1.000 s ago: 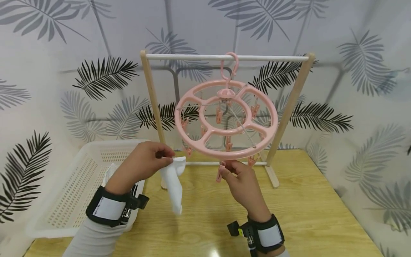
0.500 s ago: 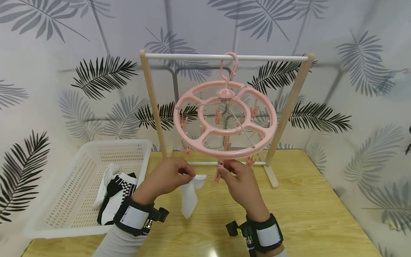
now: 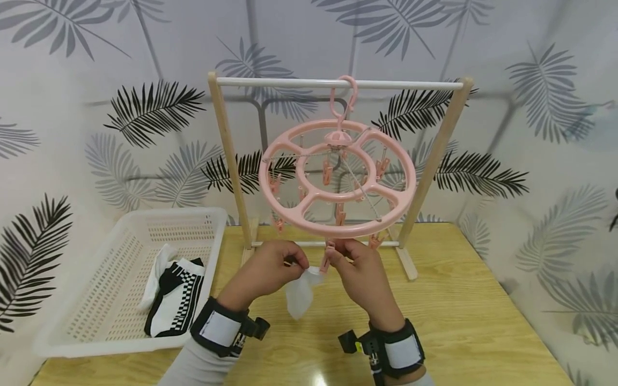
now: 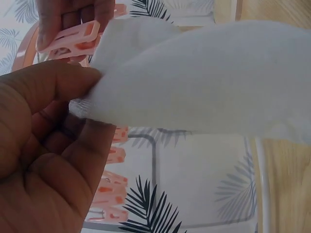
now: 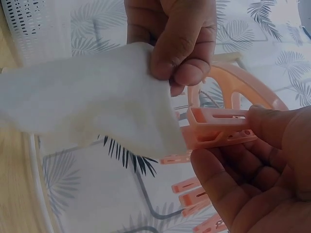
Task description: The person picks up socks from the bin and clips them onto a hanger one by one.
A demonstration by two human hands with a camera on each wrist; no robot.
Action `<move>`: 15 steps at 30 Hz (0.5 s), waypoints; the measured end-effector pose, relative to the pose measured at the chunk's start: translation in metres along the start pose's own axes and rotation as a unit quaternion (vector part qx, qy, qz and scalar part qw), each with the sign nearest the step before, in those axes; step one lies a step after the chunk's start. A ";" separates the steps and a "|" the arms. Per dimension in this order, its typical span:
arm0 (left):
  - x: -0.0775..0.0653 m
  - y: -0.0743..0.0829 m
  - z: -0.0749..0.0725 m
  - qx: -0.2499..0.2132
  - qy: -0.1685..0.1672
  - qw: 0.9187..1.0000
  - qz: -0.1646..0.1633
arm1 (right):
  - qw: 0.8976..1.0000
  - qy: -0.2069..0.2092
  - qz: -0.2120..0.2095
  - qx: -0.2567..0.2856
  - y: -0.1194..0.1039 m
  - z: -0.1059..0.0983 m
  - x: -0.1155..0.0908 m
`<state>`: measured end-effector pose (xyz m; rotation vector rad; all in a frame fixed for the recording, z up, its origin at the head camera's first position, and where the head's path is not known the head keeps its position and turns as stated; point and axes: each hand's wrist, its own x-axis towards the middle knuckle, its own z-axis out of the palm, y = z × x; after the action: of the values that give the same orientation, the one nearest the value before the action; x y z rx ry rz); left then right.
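White plastic basket [image 3: 108,268] far left on tabletop [image 3: 449,300]. Left hand [image 3: 272,268]: thumb and fingertips pinched closed on cuff of white sock [image 3: 299,297], which hangs with long axis roughly downward. Just right of cuff: pink clip [image 3: 325,259], slightly tilted, lower end at cuff's edge; contact cannot be told. Right hand [image 3: 359,271] pinches clip. Left is nearer the sock.

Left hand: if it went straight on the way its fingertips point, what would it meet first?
The left hand, pinching the white sock, would probably meet the pink clothespin in the right hand; exact depth is unclear.
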<state>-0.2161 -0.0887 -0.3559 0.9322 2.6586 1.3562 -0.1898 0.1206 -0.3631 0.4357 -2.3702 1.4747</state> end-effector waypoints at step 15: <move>0.000 -0.001 0.018 -0.048 0.015 0.999 0.000 | 1.000 -0.010 0.006 0.019 0.001 0.002 -0.001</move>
<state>-0.2119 -0.0761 -0.3680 0.9095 2.5870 1.4947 -0.1900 0.1190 -0.3651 0.4470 -2.3683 1.5291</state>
